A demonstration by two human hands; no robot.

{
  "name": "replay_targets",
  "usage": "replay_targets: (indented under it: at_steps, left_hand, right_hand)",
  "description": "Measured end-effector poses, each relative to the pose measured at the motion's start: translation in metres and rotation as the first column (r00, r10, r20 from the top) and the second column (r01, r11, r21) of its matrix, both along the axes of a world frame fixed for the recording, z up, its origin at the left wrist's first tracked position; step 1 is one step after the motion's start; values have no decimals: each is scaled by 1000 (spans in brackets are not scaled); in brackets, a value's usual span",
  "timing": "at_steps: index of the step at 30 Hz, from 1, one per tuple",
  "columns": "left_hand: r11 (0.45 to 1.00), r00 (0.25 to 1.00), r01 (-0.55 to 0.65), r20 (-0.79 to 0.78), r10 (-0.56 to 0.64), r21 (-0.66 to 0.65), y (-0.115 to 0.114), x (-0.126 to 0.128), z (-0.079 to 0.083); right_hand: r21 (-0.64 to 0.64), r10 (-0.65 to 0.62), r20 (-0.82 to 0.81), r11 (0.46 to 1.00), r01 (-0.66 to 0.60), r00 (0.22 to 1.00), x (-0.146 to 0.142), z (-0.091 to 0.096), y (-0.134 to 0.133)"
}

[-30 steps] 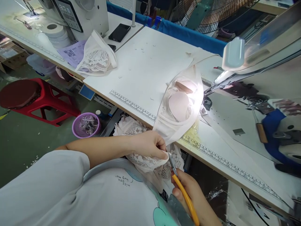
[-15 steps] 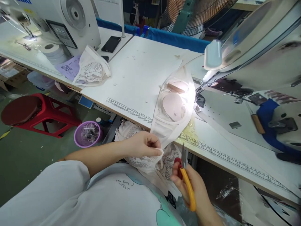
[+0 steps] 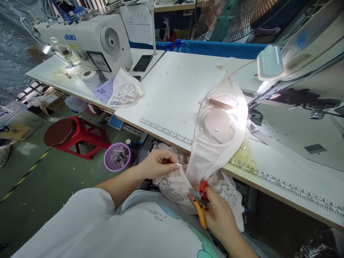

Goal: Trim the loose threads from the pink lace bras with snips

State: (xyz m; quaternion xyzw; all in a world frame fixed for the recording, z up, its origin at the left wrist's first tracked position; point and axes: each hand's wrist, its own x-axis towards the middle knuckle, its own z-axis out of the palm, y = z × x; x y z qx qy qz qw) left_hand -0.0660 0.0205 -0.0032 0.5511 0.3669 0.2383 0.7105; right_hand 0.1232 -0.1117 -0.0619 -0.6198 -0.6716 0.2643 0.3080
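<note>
My left hand pinches the edge of a white lace garment that hangs off the table's front edge into my lap. My right hand is closed round small snips with a yellow and red handle, their blades at the lace just below a sheer white band. That band runs up to pale pink padded bra cups lying on the white table under the machine's lamp.
A sewing machine stands at the right, a second JUKI machine at the far left. Another lace piece, a tape roll and a phone lie behind. A red stool and a purple basket stand on the floor.
My right hand has brought the snips left and down onto the lace. My left hand has shifted its pinch lower along the lace edge. The camera has tilted up and left.
</note>
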Motion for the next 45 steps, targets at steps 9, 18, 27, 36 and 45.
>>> replay_targets:
  at_steps: [9,18,27,36,45]
  left_hand:
    - [333,968,237,-252,4,913,-8,-1,4]
    - [35,556,809,-746,-367,586,-2,27,1]
    - [179,588,808,-747,-312,561,15,20,3]
    - [233,550,835,-755,-358,498,38,22,-3]
    - [-77,369,926,-929,-33,370,16,44,26]
  right_hand:
    - [-52,-26,1,998,26,1000,-4,16,10]
    - [-117,61,-59,991,-68,996,8,20,7]
    - [-162,-48,-11,986,46,999,59,4,-25]
    - [-251,-180,-97,956,152,979,75,-11,-37]
    - [-196,-207,-144,964,177,968,75,-6,-28]
